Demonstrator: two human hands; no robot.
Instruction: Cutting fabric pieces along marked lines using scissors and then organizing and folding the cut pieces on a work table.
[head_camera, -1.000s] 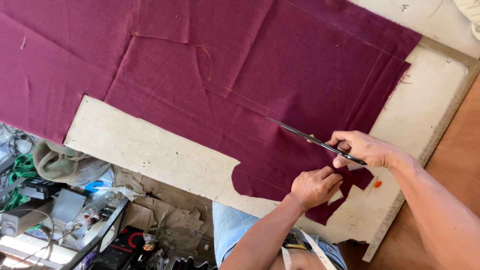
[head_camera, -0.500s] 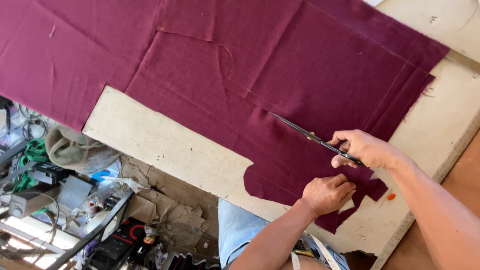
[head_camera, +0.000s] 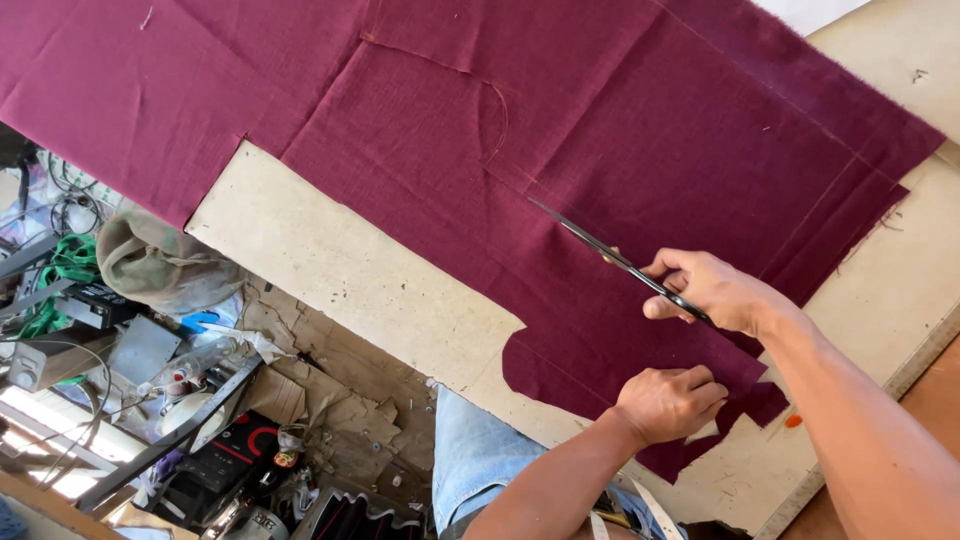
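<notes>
Lying under both hands (head_camera: 670, 400), maroon cloth (head_camera: 560, 150) meets scissors (head_camera: 620, 262).

Maroon cloth (head_camera: 560, 150) lies flat; black scissors (head_camera: 610, 255) rest over it

Bright, even daylight; sharp focus
</notes>
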